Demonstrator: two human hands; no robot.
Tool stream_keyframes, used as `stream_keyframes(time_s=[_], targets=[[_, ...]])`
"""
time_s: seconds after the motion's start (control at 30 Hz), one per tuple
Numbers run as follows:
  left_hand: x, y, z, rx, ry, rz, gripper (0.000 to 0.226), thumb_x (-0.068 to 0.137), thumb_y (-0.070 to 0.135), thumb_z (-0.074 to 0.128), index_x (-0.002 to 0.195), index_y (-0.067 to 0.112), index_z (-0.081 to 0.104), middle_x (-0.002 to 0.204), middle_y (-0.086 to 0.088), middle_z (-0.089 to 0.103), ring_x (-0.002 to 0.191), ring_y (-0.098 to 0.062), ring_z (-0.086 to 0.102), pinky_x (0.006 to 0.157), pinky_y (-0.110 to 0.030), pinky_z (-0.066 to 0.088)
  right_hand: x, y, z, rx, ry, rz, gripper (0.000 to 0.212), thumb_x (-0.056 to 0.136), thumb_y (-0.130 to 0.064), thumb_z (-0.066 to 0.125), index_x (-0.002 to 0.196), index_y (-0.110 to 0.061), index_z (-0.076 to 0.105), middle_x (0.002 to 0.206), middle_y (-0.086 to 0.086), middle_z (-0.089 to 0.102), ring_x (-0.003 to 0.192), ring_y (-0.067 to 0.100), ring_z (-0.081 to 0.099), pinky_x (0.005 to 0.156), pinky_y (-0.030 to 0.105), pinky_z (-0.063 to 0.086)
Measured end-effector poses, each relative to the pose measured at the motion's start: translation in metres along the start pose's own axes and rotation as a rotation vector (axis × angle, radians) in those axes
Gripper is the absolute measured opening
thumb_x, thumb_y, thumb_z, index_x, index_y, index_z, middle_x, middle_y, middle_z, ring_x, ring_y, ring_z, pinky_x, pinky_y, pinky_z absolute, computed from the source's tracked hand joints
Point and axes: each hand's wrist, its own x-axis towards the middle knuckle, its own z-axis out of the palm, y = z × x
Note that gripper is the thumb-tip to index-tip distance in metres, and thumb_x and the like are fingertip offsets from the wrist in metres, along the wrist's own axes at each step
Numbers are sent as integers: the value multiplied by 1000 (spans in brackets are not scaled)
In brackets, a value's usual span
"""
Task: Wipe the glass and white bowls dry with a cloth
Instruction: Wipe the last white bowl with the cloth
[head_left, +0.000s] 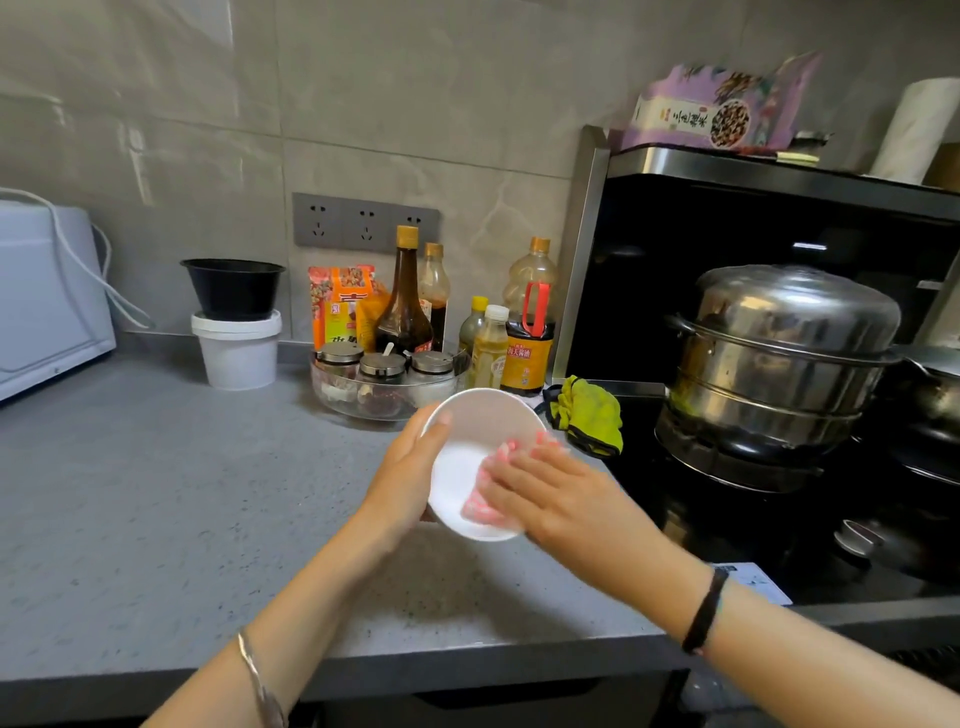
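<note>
Far left, a white appliance (47, 296) sits on the grey counter (156, 493), then a black bowl (232, 286) stacked on a white tub (238, 353). Centre now: the left hand (410, 462) grips the white bowl (478, 431), thumb over its rim, holding it tilted above the counter just near of the glass bowl (343, 402) of spice jars. The right hand (550, 488) presses a pink cloth (485, 501) inside it, fingers flat. Right of that lie a yellow-green rag (589, 415) and a steel steamer pot (779, 353).

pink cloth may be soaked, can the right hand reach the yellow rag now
Probably yes: the yellow rag lies uncovered just beyond the right hand, nothing between, though that hand presses a pink cloth.
</note>
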Motion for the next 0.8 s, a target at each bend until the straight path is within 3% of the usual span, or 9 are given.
stream_keyframes(time_s=[0.1, 0.17, 0.27, 0.4, 0.5, 0.6, 0.67, 0.73, 0.8], targets=[[-1, 4, -1, 50, -97, -41, 19, 102, 26, 35, 109, 30, 52, 100, 0, 62, 82, -13, 60, 53, -21, 51, -3, 11, -1, -142, -87, 33, 71, 55, -21, 88, 121, -8, 66, 126, 11, 63, 118, 27, 59, 104, 43, 39], [1, 0, 4, 44, -37, 17, 19, 102, 25, 36, 103, 34, 53, 105, -1, 62, 89, -16, 60, 66, -27, 52, -5, -8, 7, -94, -89, 144, 75, 50, -19, 89, 121, -6, 66, 125, 14, 64, 117, 29, 60, 101, 44, 43], [1, -9, 15, 37, 62, 104, 24, 102, 24, 37, 102, 40, 55, 111, 3, 61, 106, -20, 56, 85, -34, 48, 5, -55, 5, 192, -106, 353, 82, 43, -20, 90, 120, -10, 65, 112, 7, 70, 96, 23, 69, 76, 34, 56], [-1, -8, 18, -17, 101, 72, 26, 103, 24, 36, 103, 42, 55, 112, 1, 61, 105, -20, 56, 77, -32, 49, 19, -68, -15, 456, -58, 493, 69, 87, -14, 59, 147, -27, 29, 139, -6, 52, 118, 20, 55, 83, 36, 49], [1, -2, 6, 16, 34, 42, 23, 103, 23, 36, 102, 37, 54, 104, 3, 61, 101, -21, 57, 80, -34, 49, 5, -36, -9, 312, -16, 237, 58, 67, -14, 79, 123, -17, 62, 117, 1, 68, 94, 21, 69, 70, 34, 56], [-3, 6, -1, 63, -110, -49, 21, 102, 28, 35, 114, 33, 52, 103, 2, 61, 86, -15, 60, 58, -26, 51, -11, -8, 2, -19, -16, 23, 42, 67, -17, 81, 108, -10, 72, 112, 10, 70, 100, 26, 68, 87, 39, 55], [-4, 9, -2, 26, -126, -84, 23, 101, 27, 38, 122, 32, 48, 107, 1, 61, 88, -15, 61, 57, -27, 53, -8, -8, 0, -123, 62, 33, 31, 69, -14, 72, 99, -9, 75, 102, 11, 73, 91, 26, 71, 79, 37, 57], [-5, 7, 4, -43, -116, -87, 29, 97, 24, 47, 124, 35, 45, 114, -1, 58, 95, -18, 61, 60, -29, 55, 4, -19, -4, -108, 92, 156, 33, 59, -17, 83, 91, -13, 77, 87, 4, 75, 74, 19, 72, 57, 29, 55], [-9, -3, 17, -130, -93, -88, 37, 94, 22, 53, 126, 39, 45, 120, -2, 57, 103, -22, 59, 64, -31, 54, 20, -36, -5, 9, 92, 361, 45, 45, -31, 95, 84, -21, 76, 65, -6, 70, 49, 11, 64, 36, 20, 33]])
